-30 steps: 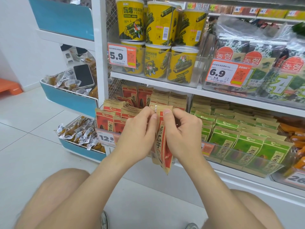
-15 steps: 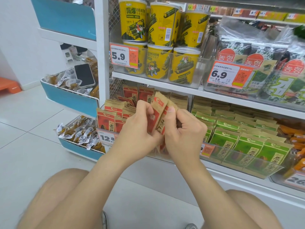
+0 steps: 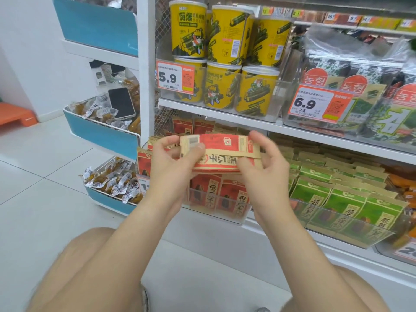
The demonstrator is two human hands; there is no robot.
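- Head view, where it is: a small stack of red packets point(image 3: 221, 152) is turned sideways in the air, just in front of the clear bin point(image 3: 225, 213) on the low shelf. More of the same sort stand upright in that bin.
- Head view, left hand point(image 3: 173, 161): it is curled round the left end of the stack, with the thumb pressed on the front face and the fingers behind.
- Head view, right hand point(image 3: 266, 170): it pinches the right end, with the thumb on the lower front edge and the fingers bent over the top and back.
- Head view, handling: the stack looks light, thin and paper-faced. The flat pouches probably bend a little and can fan out or slide over each other.
- Head view, grip: holding both short ends and squeezing face to back should keep the edges lined up. A loose hold near one corner may let the inner ones slip.
- Head view, nearby: green packets point(image 3: 342, 199) fill the next bin on the right, and yellow tubs point(image 3: 225, 41) stand on the shelf above.
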